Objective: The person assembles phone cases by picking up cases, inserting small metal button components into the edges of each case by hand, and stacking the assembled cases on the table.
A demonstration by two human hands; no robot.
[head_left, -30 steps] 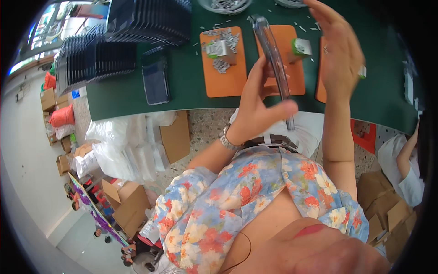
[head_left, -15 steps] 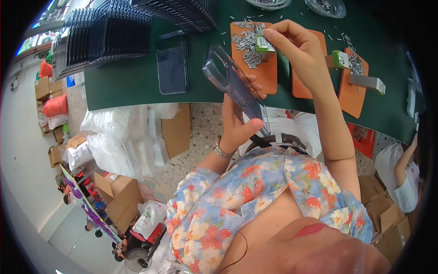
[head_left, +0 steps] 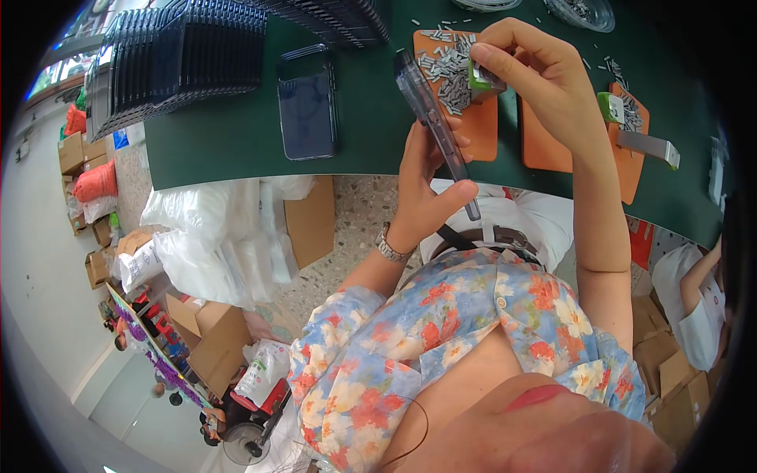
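My left hand (head_left: 424,183) grips a clear phone case (head_left: 436,118) by its long sides, thumb on one edge and fingers on the other. The case is tilted, seen almost edge-on. My right hand (head_left: 544,75) is bent over a metal block with a green end (head_left: 476,77), on an orange board (head_left: 479,134). Its thumb and forefinger are closed at the block's top; anything small between them is hidden. Beside the block lies a heap of small silvery metal pieces (head_left: 448,67). Another phone case (head_left: 308,118) lies flat on the green table, left of my left hand.
Stacks of dark-looking cases (head_left: 185,59) fill the table's far left. Right of my right hand are another orange board (head_left: 544,142) and a metal bar (head_left: 648,144). Clear tubs (head_left: 582,14) stand at the back. A person in white (head_left: 686,292) is at far right.
The phone case in my left hand has turned from showing its broad face to nearly edge-on and moved right. My right hand stays at the green-ended block, while the view has shifted slightly.
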